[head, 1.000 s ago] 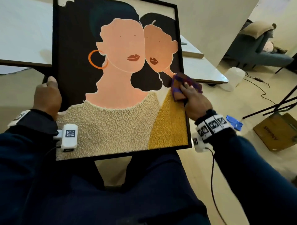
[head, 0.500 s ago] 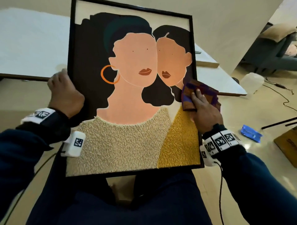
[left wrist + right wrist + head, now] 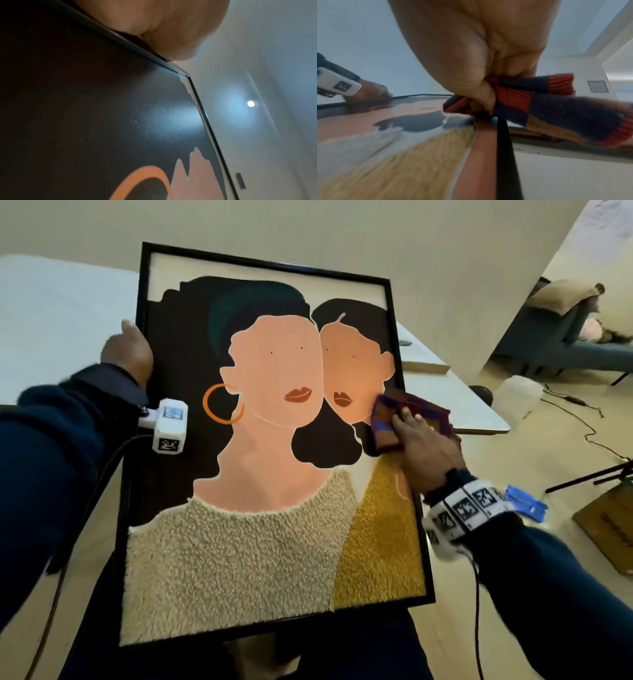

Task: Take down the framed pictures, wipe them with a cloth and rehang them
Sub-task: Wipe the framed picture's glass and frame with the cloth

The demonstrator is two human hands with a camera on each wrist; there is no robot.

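A black-framed picture (image 3: 274, 440) of two stylised women stands tilted on my lap, bottom edge on my thighs. My left hand (image 3: 128, 350) grips its left frame edge near the top, thumb up. In the left wrist view the frame corner (image 3: 185, 75) shows under my palm. My right hand (image 3: 424, 446) grips a folded red, purple and orange cloth (image 3: 404, 414) and presses it on the glass at the right edge, beside the smaller face. The right wrist view shows my fingers (image 3: 486, 94) bunching the cloth (image 3: 556, 108) over the black frame edge (image 3: 503, 135).
White tables (image 3: 455, 402) stand behind the picture. To the right are a plastic jug (image 3: 517, 398), cables (image 3: 589, 436) on the floor, a blue packet (image 3: 527, 503), a cardboard box (image 3: 609, 525), tripod legs (image 3: 596, 477) and a grey sofa (image 3: 561, 337).
My left hand has slid up the left frame edge. The right hand has carried the cloth a little upward along the right side. The whole picture now fills the view.
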